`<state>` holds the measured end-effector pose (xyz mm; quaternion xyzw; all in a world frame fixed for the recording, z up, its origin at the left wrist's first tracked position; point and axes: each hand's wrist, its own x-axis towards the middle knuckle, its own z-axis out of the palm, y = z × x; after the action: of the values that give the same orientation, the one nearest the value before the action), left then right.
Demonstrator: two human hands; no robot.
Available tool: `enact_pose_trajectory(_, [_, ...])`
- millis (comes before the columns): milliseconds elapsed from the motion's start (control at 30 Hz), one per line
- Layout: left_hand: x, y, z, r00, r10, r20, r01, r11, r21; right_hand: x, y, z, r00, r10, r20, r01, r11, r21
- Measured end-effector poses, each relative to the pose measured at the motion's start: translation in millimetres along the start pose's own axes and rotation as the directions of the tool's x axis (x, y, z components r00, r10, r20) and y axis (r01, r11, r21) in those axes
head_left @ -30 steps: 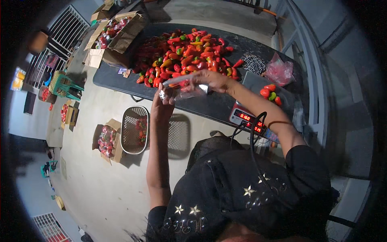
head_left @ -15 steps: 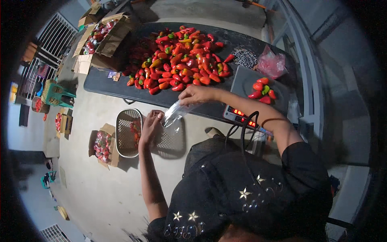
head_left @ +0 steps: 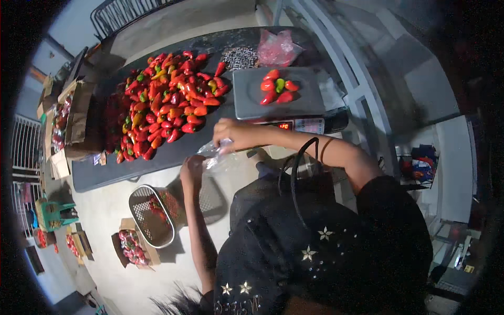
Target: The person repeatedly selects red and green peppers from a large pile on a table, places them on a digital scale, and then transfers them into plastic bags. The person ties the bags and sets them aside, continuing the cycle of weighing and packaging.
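Between my two hands is a clear plastic bag [head_left: 212, 161], in front of the table's near edge. My left hand [head_left: 192, 170] is closed on one side of it. With my right hand [head_left: 231, 135] I pinch the other side, fingers curled into the plastic. Just beyond the right hand stands a digital scale [head_left: 247, 100] with a grey platform and a lit red display. Several red peppers [head_left: 270, 85] and a green one [head_left: 280, 85] lie on its platform. To the left of the scale, a large heap of red, orange and green peppers [head_left: 163, 105] covers the dark table [head_left: 92, 176].
A pink plastic bag [head_left: 278, 48] and a patterned cloth [head_left: 240, 58] lie behind the scale. On the floor at left stand a plastic basket [head_left: 171, 231] with some peppers and a cardboard box [head_left: 152, 254] of packed peppers. Another box [head_left: 79, 118] sits at the table's left end.
My view has turned to the right, bringing the scale nearer the middle. Both hands still hold the plastic bag, which has moved closer to the table's edge.
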<state>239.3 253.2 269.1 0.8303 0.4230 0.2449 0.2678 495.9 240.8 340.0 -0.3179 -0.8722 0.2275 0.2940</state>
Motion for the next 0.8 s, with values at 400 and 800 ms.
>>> enact_pose_trajectory(400, [58.5, 45.3, -20.7, 0.955, -0.085, -0.283, 0.075, 0.996, -0.045, -107.7, 191.5, -133.1, 0.878, 0.309, -0.366, -0.456, 0.771, -0.444])
enact_pose_trajectory(800, [70.0, 71.1, 11.0, 0.894, -0.274, -0.355, 0.385, 0.875, 0.295, -112.8, 259.1, -153.2, 0.906, 0.405, 0.121, -0.379, 0.905, -0.193])
